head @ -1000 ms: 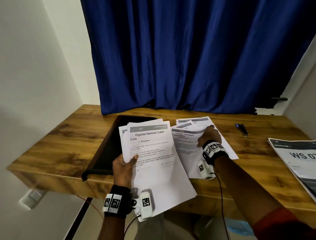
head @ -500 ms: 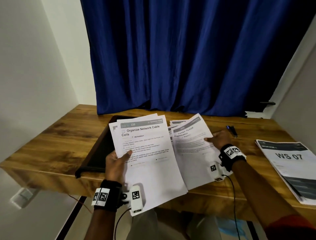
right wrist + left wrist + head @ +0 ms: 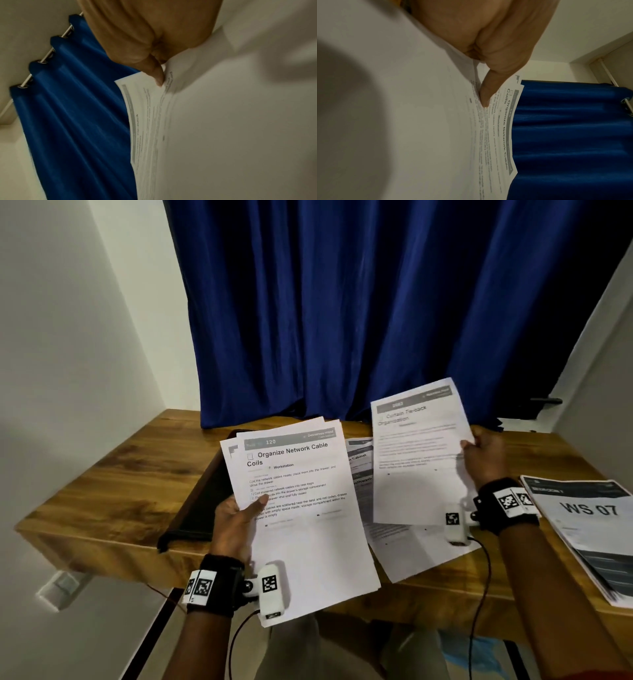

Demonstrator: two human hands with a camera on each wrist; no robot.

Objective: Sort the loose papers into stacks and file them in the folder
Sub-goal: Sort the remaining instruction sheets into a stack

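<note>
My left hand (image 3: 239, 515) grips a small stack of printed sheets (image 3: 301, 508) headed "Organize Network Cable Coils", thumb pressed on the top page (image 3: 498, 121). My right hand (image 3: 483, 460) pinches the right edge of a single sheet (image 3: 418, 453) headed "Curtain Tie-back Organization", held up above the desk; its thumb lies on the sheet (image 3: 154, 115) in the right wrist view. More loose papers (image 3: 411, 546) lie on the desk under that sheet. A black folder (image 3: 202, 501) lies open at the left, partly hidden behind the held stack.
A wooden desk (image 3: 102, 494) stands against a blue curtain (image 3: 342, 309). At its right edge lies a separate paper stack marked "WS 07" (image 3: 589, 529). White walls close in on the left and right.
My right hand has lifted the "Curtain Tie-back" sheet off the desk pile and raised it up and to the right. The left hand keeps its stack in place.
</note>
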